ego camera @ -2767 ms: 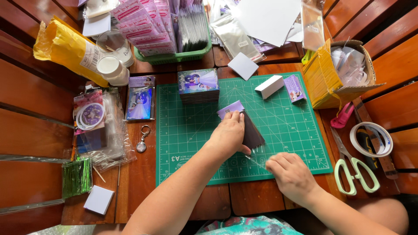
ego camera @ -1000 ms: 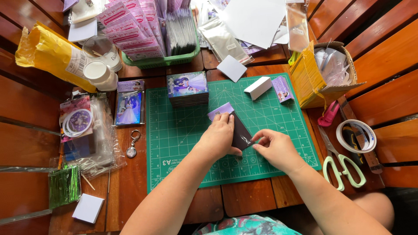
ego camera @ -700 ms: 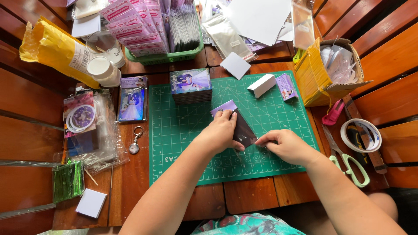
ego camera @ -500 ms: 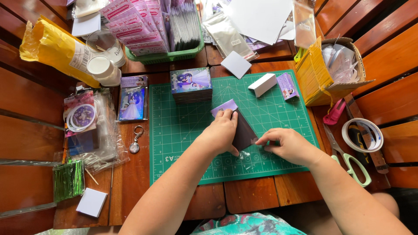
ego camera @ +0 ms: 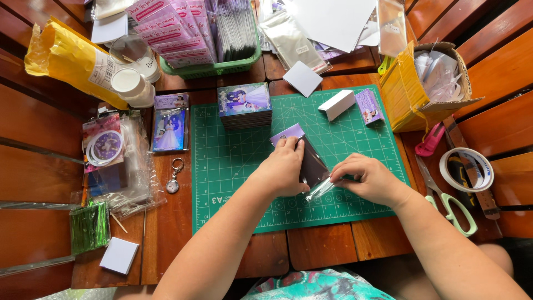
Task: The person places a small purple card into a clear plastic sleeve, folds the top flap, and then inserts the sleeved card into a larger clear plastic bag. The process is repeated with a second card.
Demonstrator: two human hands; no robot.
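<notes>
Wooden slat table (ego camera: pixel 39 128) w/ a green cutting mat (ego camera: pixel 233 161) in the middle, both hands working on it. Left hand (ego camera: pixel 284 169) presses flat on a dark card packet (ego camera: pixel 312 164) in a clear sleeve, fingers curled over its top edge, pinning it to the mat. Right hand (ego camera: pixel 371 179) just beside it, fingers pinched narrow on the sleeve's clear flap (ego camera: pixel 321 190) at the packet's lower corner. A purple card (ego camera: pixel 286 134) pokes out just above the left hand's fingertips.

Beyond the left hand: stack of photo cards (ego camera: pixel 245 104). Beyond the right: small white box (ego camera: pixel 337 104) and a purple-printed box (ego camera: pixel 369 106), close together on the mat. Farther out past both hands: green basket (ego camera: pixel 222 68) full of sleeved cards.

Left of the left hand, off the mat: keyring (ego camera: pixel 174 179), sleeved photo card (ego camera: pixel 169 128), yellow padded bag (ego camera: pixel 66 61), green foil strips (ego camera: pixel 89 226).

Right of the right hand: cardboard box (ego camera: pixel 411 89) w/ yellow envelopes, pink cutter (ego camera: pixel 430 140), tape roll (ego camera: pixel 466 169), green-handled scissors (ego camera: pixel 452 205).
</notes>
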